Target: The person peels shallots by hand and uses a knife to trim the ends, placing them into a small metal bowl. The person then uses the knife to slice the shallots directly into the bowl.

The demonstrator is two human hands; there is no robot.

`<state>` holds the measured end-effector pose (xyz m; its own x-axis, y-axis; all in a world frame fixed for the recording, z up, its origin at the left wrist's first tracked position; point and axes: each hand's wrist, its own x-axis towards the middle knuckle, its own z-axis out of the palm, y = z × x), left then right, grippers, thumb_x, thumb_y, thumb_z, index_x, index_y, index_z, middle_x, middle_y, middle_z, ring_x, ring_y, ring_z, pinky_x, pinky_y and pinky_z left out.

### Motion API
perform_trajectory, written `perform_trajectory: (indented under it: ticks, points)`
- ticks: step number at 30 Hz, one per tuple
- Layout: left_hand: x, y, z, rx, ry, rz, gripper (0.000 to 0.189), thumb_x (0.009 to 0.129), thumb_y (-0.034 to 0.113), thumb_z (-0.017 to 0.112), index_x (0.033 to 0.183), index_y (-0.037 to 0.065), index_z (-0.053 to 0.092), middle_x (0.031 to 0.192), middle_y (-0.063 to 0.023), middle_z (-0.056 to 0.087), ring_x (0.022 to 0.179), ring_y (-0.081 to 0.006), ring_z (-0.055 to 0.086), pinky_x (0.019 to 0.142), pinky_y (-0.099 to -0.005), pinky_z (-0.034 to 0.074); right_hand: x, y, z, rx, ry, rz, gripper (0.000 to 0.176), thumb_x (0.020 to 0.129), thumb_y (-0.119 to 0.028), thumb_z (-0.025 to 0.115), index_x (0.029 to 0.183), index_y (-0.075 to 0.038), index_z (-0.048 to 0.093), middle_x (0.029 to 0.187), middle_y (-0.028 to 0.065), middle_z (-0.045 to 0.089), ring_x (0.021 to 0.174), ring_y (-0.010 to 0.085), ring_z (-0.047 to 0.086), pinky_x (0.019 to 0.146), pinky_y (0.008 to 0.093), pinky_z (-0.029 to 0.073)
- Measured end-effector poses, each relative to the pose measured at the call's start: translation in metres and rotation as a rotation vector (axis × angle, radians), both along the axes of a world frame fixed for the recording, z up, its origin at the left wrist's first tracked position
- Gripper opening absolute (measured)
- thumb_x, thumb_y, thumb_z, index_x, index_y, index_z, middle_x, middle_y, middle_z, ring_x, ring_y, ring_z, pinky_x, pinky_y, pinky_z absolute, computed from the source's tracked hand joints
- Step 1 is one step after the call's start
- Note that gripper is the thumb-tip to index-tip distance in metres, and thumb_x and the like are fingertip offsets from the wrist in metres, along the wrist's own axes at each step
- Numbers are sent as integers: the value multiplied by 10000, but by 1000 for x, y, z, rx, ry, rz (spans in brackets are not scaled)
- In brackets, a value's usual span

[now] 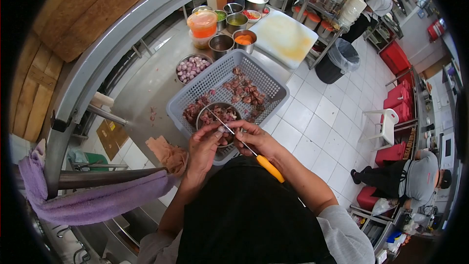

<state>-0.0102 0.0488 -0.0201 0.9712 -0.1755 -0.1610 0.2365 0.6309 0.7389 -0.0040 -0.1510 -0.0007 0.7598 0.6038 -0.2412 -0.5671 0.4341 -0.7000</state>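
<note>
My left hand (202, 146) pinches a small pale shallot (223, 129) between thumb and fingers, partly covered by them. My right hand (256, 139) is closed around a knife by its blade; the yellow knife handle (270, 168) sticks out below the palm, and the tip points up and left. Fingertips of both hands meet at the shallot. Beneath them a round metal bowl (239, 111) with reddish-brown skins sits in a grey perforated plastic basket (276, 89). More shallots and loose skins (244, 90) lie in the basket around the bowl.
Left of the basket, a metal bowl of peeled shallots (193, 68) stands on the steel table (141, 88). Behind are metal pots, an orange tub (202, 24), and a white cutting board (283, 36). Crumpled brown paper (167, 153) and a purple towel (102, 200) are at left. Two people stand farther right.
</note>
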Motion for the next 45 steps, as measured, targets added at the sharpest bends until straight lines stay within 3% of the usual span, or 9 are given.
perform_trajectory:
  ticks: [9,24,37,45]
  points:
    - [1,-3,-13,3,-28,60,227,907,-18,644,1131,-32,609,1020,-131,690,910,-181,665,750,-301,540,-5,4,6,-93,-24,17,506,925,-285,692,1373,-184,479,761,-12,525,669,76,499,553,217,362]
    - [1,3,-11,-48,-62,48,236,920,-10,624,1155,-23,633,1047,-116,697,925,-193,673,758,-309,541,-1,4,3,12,28,5,436,960,-254,635,1373,-152,537,725,6,512,562,90,458,490,220,352]
    - [3,5,-15,24,-53,14,232,939,30,615,1165,-21,619,1025,-102,683,882,-167,659,694,-302,553,4,-3,-1,-40,41,-42,431,961,-288,643,1359,-150,551,791,-18,523,636,81,491,519,228,360]
    - [3,2,-19,41,-11,85,221,956,49,603,1169,-5,621,1047,-106,682,903,-154,656,728,-282,555,5,0,-6,-201,-60,-13,575,938,-287,680,1445,-158,443,772,-20,517,642,86,485,542,241,384]
